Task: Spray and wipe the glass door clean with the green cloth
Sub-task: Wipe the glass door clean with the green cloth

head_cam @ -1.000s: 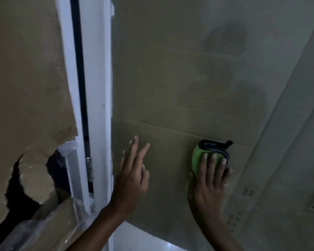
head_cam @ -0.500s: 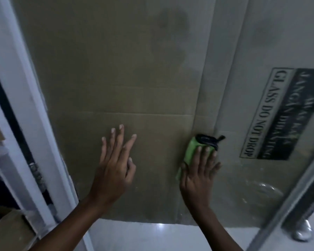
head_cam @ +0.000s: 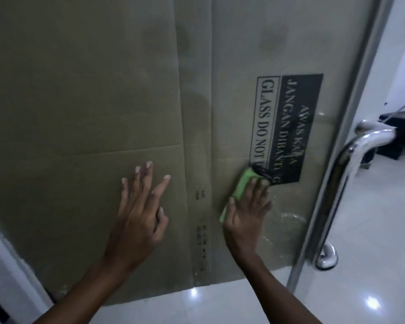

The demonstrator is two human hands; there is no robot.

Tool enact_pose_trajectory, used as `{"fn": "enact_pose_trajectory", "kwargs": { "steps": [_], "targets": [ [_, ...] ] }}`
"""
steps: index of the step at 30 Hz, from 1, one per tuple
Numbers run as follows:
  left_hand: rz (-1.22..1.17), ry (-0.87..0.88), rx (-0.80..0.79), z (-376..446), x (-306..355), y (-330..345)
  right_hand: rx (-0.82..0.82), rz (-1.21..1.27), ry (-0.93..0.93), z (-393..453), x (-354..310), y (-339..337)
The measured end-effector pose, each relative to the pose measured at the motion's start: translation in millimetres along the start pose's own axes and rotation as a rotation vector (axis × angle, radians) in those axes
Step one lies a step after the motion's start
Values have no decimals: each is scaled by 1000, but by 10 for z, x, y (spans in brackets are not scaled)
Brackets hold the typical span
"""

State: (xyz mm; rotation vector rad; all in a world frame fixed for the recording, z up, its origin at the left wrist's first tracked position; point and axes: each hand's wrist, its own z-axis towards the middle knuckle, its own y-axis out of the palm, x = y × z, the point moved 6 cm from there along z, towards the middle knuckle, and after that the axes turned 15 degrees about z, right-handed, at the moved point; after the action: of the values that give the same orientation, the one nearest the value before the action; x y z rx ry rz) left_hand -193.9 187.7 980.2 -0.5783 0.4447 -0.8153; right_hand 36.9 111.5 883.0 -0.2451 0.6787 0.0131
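Note:
The glass door (head_cam: 288, 220) fills the view, with brown cardboard (head_cam: 80, 101) showing behind the pane. My right hand (head_cam: 247, 213) presses the folded green cloth (head_cam: 242, 187) flat against the glass, fingers straight, just below a black warning label (head_cam: 288, 127). A dark edge of the cloth shows at its top. My left hand (head_cam: 138, 216) lies flat on the glass to the left, fingers spread. Wet streaks glisten on the pane right of my right hand. No spray bottle is in view.
A chrome door handle (head_cam: 351, 160) curves along the door's right edge by the metal frame (head_cam: 325, 183). A white door frame (head_cam: 7, 265) runs at the lower left. Glossy white floor tiles (head_cam: 372, 253) lie beyond and below, with dark furniture (head_cam: 393, 134) at far right.
My view has swung right, from the white frame to the door handle. Both hands have slid right across the glass, and the cloth now reaches the label's lower corner.

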Motion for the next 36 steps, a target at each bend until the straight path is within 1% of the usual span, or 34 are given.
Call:
{"fn": "enact_pose_trajectory", "kwargs": {
  "steps": [2,3,5,6,7,8,10,11,12,13,14,17,19,20,22,23,24,25,27,28,30,32,34,36],
  "targets": [
    [3,14,-1,49,42,6,83,137,257,-37,309,-148],
    [6,26,0,71,71,15,110,196,321,-46,364,-179],
    [11,54,1,104,150,41,123,258,337,-30,244,-173],
    [15,67,3,125,203,63,101,254,304,-1,112,-148],
    [22,78,5,147,256,86,51,229,228,37,-41,-108],
    [24,87,4,175,318,109,-26,180,103,75,-183,-68],
    [14,111,2,242,441,141,-184,26,-217,123,-329,-21],
    [11,130,5,282,508,152,-221,-59,-346,173,-279,-42],
    [14,149,6,314,565,161,-223,-123,-414,239,-189,-94],
    [20,170,5,342,626,170,-192,-155,-411,314,-44,-160],
    [28,188,-1,371,681,185,-135,-145,-332,385,111,-263],
    [64,213,-32,423,755,245,92,54,117,414,604,-547],
    [82,210,-51,450,784,290,236,203,342,243,855,-633],
    [94,204,-55,456,790,308,283,280,439,163,934,-629],
    [119,190,-54,458,814,348,325,434,629,91,991,-581],
    [124,178,-49,458,821,361,326,470,674,126,952,-559],
    [124,165,-40,460,824,373,316,471,659,207,855,-562],
    [124,155,-29,461,824,382,297,446,578,318,722,-577],
    [123,144,-11,461,827,402,230,369,328,552,435,-625],
    [122,139,-1,460,825,408,197,332,234,649,346,-644],
    [124,139,17,464,829,410,173,254,152,783,355,-681],
    [125,144,22,468,830,423,200,206,169,743,523,-688],
    [123,148,19,466,816,437,263,239,288,464,731,-666],
    [129,150,21,466,794,443,337,293,452,112,916,-618]
  ]
}}
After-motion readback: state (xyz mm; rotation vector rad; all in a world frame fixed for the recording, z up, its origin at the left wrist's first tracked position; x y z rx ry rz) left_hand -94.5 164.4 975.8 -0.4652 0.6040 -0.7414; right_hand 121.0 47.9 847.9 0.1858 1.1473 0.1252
